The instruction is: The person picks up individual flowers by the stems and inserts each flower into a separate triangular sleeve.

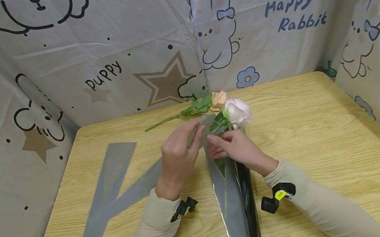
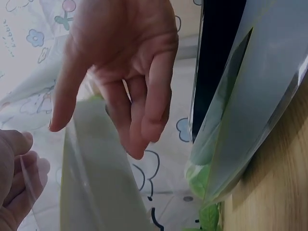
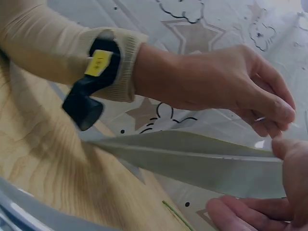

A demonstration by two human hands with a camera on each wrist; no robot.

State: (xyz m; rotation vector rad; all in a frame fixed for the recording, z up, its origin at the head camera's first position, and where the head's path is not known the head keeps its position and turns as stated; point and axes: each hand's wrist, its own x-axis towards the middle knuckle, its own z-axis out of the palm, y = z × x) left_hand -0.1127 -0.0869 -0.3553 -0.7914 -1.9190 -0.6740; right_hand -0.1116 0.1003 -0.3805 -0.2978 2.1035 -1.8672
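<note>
Grey-and-black wrapper (image 1: 233,202), pale flower (image 1: 239,111) at its mouth

Looks onto a wood-grain counter (image 1: 321,128), walled on three sides by creased, pale sheeting (image 1: 147,31) printed with rabbits (image 1: 218,41).

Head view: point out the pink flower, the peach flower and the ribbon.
Pink flower (image 1: 238,111), head view, on its petals.
Peach flower (image 1: 220,97), head view, on its bloom.
Ribbon (image 1: 97,223), head view, on its lower left stretch.
</note>
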